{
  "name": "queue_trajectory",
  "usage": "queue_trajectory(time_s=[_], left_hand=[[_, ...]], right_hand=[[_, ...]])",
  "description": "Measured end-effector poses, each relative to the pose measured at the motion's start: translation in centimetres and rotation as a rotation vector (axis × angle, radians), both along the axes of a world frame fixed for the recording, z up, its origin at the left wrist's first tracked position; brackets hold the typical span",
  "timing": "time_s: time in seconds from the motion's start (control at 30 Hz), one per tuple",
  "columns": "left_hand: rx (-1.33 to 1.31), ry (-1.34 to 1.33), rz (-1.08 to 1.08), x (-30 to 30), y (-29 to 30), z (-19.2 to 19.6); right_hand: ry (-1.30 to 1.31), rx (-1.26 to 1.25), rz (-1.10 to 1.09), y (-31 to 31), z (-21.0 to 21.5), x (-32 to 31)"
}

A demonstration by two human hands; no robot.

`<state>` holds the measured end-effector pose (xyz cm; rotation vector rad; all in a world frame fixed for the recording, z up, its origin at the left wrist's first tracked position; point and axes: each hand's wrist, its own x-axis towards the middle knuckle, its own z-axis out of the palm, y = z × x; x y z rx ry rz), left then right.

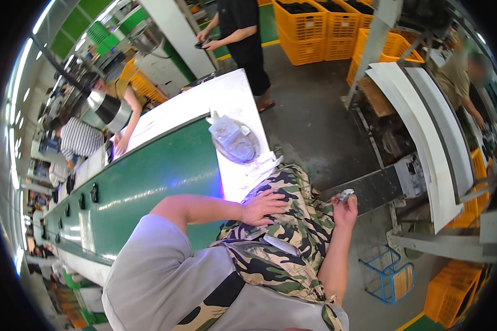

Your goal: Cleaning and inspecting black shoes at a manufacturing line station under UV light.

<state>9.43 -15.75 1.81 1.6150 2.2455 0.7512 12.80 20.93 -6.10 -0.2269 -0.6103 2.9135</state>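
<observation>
My left hand [265, 208] lies flat on the camouflage apron [292, 190] over my lap, its fingers spread and holding nothing. Raised at the right side of my lap, my right hand [345, 211] pinches a small silvery-grey piece [345, 195] between thumb and fingers; its exact kind is too small to make out. A pale flat item [281, 245] shows in a fold of the apron. Ahead of my left hand, on the white tabletop [233, 179], a pale blue, lumpy plastic-looking thing [232, 138] rests on a round dish, beside a crumpled white cloth or paper [265, 165].
A green conveyor belt [160, 160] runs along my left with several small black parts [94, 193]. Two people sit across it; another person [240, 44] stands beyond the table. Yellow crates [301, 30], a blue-framed stool [395, 276] and a curved white panel [419, 138] are around my right.
</observation>
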Motion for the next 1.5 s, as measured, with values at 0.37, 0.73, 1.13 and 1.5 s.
queue_trajectory(time_s=[0.37, 0.73, 1.13, 1.5], left_hand=[[0.095, -0.042, 0.045, 0.17, -0.27, -0.37], [0.135, -0.033, 0.062, 0.26, -0.28, -0.38], [0.141, -0.027, 0.082, 0.48, -0.14, -0.43], [0.146, -0.026, 0.086, 0.4, -0.25, -0.28]], right_hand=[[-0.062, 0.005, -0.012, 0.1, 0.17, -0.18], [-0.024, 0.025, 0.011, 0.26, 0.32, -0.22], [-0.015, 0.034, 0.015, 0.32, 0.3, -0.07], [-0.01, 0.038, 0.019, 0.31, 0.07, 0.03]])
